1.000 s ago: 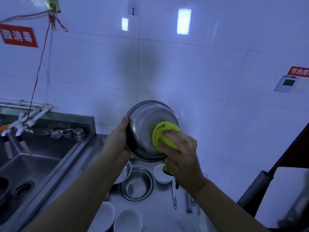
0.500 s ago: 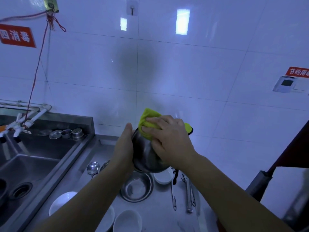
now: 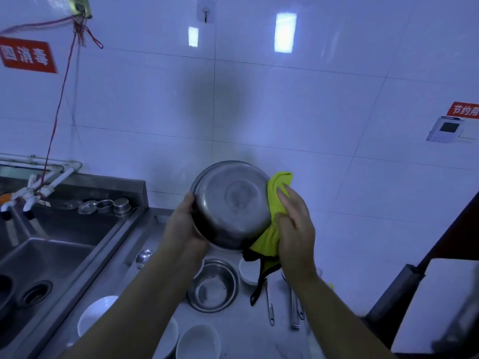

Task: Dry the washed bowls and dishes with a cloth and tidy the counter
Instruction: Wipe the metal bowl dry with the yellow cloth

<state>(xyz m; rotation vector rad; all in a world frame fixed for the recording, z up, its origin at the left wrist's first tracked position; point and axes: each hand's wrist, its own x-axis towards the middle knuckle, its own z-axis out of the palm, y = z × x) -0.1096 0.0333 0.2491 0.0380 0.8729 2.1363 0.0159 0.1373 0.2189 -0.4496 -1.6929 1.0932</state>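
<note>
A: Where is the steel bowl (image 3: 230, 203) right now?

B: Up in the air in front of the tiled wall (image 3: 337, 99), above the table (image 3: 241, 330), turned so its outside and base face the camera.

A: Who has hold of it?

B: The left hand (image 3: 185, 226) grips its left rim, fingers closed around the edge. The right hand (image 3: 295, 224) presses a yellow cloth (image 3: 277, 203) against the bowl's right side, fingers clamped on the cloth. A dark-edged corner of the cloth hangs down below the bowl.

A: And what lies on the table underneath?

B: A second steel bowl (image 3: 213, 286) sits upright directly below. Just right of it is a small white bowl (image 3: 247, 270), partly hidden by the hanging cloth. Nearer the camera are more white bowls: one (image 3: 198, 342) beside the left forearm and one (image 3: 93, 313) further left near the sink (image 3: 51, 255). A ladle (image 3: 143, 257) rests left of the forearm, and some metal utensils (image 3: 293, 307) lie to the right.

A: Anything at the back of the sink?

B: A few small metal strainers (image 3: 106, 206) on the ledge, near the tap (image 3: 39, 187).
</note>
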